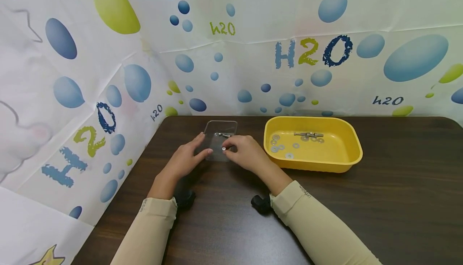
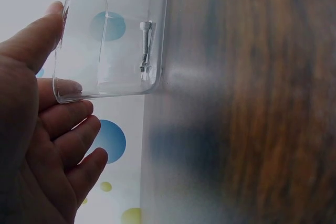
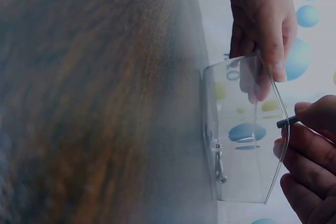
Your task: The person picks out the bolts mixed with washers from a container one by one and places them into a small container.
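A clear plastic box (image 1: 221, 159) sits on the table between the two hands, with a silver socket-head bolt (image 2: 145, 40) lying on its bottom. At the box's left side, the left hand (image 1: 183, 158) holds the wall near the rim, thumb to one side and fingertips to the other; its remaining fingers spread loosely in the left wrist view. Over the box's right side, the right hand (image 1: 247, 151) pinches a small metal bolt (image 3: 287, 122) between thumb and fingertips. One end of it pokes out at rim level; the rest is hidden by the fingers.
A yellow tray (image 1: 314, 166) stands right of the right hand, holding several flat washers (image 1: 289, 155) and a few metal bolts (image 1: 308, 134). Behind the dark wooden table (image 1: 398, 200) hangs a patterned sheet (image 1: 253, 24), which also covers the left side.
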Action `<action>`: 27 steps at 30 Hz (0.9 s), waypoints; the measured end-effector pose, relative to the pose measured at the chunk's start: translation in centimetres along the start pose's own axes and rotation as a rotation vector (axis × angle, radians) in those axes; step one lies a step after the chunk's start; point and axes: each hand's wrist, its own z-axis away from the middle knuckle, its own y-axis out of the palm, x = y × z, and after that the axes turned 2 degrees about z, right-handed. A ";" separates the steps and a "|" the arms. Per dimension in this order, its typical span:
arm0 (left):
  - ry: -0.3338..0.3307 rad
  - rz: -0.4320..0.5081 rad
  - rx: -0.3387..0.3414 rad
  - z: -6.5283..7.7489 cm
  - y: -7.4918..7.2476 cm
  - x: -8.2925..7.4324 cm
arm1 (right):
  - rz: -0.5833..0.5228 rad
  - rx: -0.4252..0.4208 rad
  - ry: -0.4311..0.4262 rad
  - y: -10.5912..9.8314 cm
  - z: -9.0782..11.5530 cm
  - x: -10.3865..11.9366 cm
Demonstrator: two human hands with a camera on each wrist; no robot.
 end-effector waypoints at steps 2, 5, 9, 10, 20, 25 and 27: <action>0.000 0.000 0.000 0.0 0.0 0.0 | 0.022 0.005 -0.010 0.0 0.0 0.0; -0.001 0.000 -0.001 0.0 0.0 0.0 | 0.047 0.014 -0.019 0.0 -0.1 -0.1; -0.004 -0.004 -0.001 0.0 0.0 -0.1 | 0.051 0.028 -0.017 0.0 -0.2 -0.1; -0.004 -0.005 -0.001 0.0 0.0 -0.1 | 0.051 0.030 -0.018 0.0 -0.2 -0.1; -0.014 0.005 0.004 0.0 0.0 -0.1 | 0.072 0.035 -0.044 0.0 -0.1 -0.3; -0.017 0.009 0.003 0.0 0.0 -0.1 | 0.071 0.033 -0.050 0.0 -0.1 -0.3; -0.016 0.008 0.003 0.0 0.0 -0.1 | 0.070 0.034 -0.048 -0.1 -0.1 -0.3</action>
